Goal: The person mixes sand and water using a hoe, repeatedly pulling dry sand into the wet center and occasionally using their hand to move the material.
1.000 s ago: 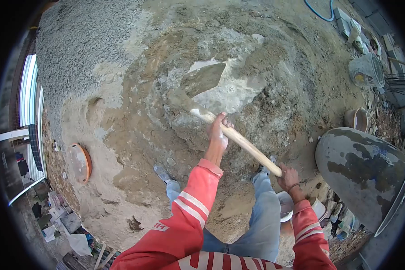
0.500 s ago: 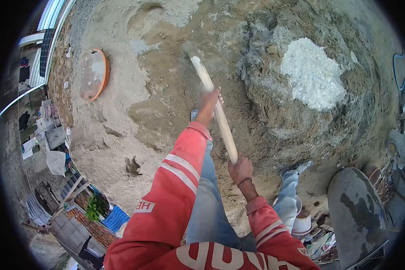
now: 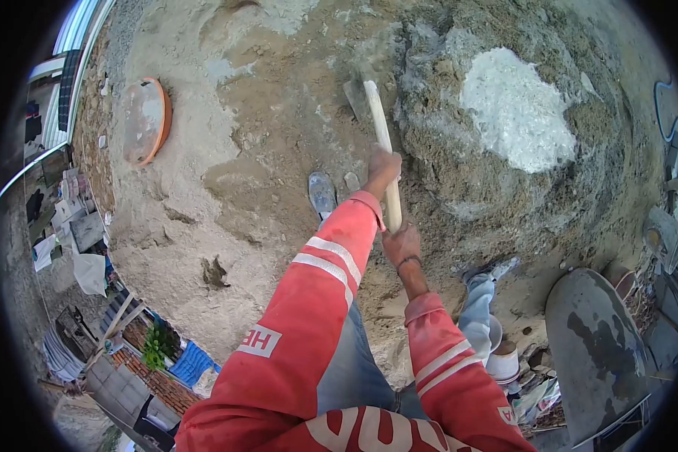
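Both my hands are closed around the pale wooden handle of a hoe [image 3: 386, 139]. My left hand [image 3: 384, 167] grips it partway along, and my right hand [image 3: 403, 245] holds the end nearest my body. At the far end, the grey metal blade [image 3: 358, 99] is blurred and low over the ground by the mound's left edge. The broad mound of sandy soil [image 3: 437, 151] lies ahead to the right, with a patch of whitish powder [image 3: 516, 113] on top.
An orange-rimmed round pan [image 3: 158, 120] lies on pale sand to the left. My shoe [image 3: 322, 193] stands on the soil. At the lower right are a white bucket [image 3: 503, 363] and a large grey wet-patched board [image 3: 599, 346]. A blue hose [image 3: 659, 113] curves at the far right.
My hands and the hoe have swung right, bringing the blade closer to the mound. The handle stands steeper in view, and my left hand is nearer to my right. More of my shoe shows.
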A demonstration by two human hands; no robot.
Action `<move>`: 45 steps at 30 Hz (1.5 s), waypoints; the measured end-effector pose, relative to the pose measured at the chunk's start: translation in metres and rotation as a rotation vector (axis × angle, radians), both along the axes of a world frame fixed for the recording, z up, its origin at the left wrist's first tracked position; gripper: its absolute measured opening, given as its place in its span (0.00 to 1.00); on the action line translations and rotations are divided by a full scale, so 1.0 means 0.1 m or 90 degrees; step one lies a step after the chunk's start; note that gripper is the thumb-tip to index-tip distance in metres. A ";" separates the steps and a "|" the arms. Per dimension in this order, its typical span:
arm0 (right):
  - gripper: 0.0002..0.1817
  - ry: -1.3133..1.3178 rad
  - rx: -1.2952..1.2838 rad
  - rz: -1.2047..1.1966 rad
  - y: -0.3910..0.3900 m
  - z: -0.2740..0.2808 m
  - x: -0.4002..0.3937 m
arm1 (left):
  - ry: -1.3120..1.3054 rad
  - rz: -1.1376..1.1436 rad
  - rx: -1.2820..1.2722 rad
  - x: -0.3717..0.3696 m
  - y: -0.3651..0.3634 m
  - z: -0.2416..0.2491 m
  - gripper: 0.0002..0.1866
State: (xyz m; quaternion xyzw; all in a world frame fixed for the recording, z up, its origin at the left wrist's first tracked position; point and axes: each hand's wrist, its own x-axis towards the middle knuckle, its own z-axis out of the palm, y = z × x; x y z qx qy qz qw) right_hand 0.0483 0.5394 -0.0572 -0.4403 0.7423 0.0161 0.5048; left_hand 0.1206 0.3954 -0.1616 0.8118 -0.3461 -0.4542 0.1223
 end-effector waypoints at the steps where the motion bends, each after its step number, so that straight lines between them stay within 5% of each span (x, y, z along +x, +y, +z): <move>1: 0.34 -0.001 -0.001 0.002 0.10 -0.02 -0.13 | -0.026 0.017 0.025 -0.14 0.10 0.19 0.13; 4: 0.29 0.072 0.042 0.169 0.19 0.04 -0.42 | 0.021 0.085 0.063 -0.26 0.26 0.25 0.13; 11: 0.29 0.053 0.178 0.176 0.79 0.49 -0.67 | 0.163 0.231 0.145 -0.32 1.25 0.27 0.12; 16: 0.30 0.077 0.138 0.130 1.29 0.66 -1.06 | 0.005 0.034 0.104 -0.95 1.64 0.32 0.15; 23: 0.26 0.059 0.120 0.109 0.71 0.96 -1.06 | 0.053 0.110 0.157 -0.88 1.25 0.53 0.15; 28: 0.20 -0.023 0.062 0.154 0.37 1.34 -1.53 | 0.466 0.490 0.196 -0.86 0.99 0.77 0.06; 32: 0.17 -0.027 0.087 0.174 0.66 1.99 -2.44 | 0.521 0.660 0.055 -1.19 1.00 0.60 0.08; 33: 0.17 0.060 -0.005 0.241 0.94 2.11 -2.67 | 0.520 0.676 0.072 -1.33 1.07 0.70 0.07; 35: 0.17 0.110 0.119 0.220 1.25 2.34 -3.10 | 0.571 0.686 0.106 -1.65 1.31 1.18 0.08; 38: 0.20 0.171 0.024 0.276 2.04 2.21 -3.74 | 0.620 0.719 0.236 -2.07 1.75 1.47 0.09; 40: 0.21 0.210 0.116 0.312 2.14 2.04 -3.83 | 0.651 0.738 0.210 -2.05 1.93 1.55 0.10; 45: 0.16 0.097 0.054 0.261 1.85 1.29 -2.58 | 0.590 0.663 0.084 -0.79 1.40 1.30 0.11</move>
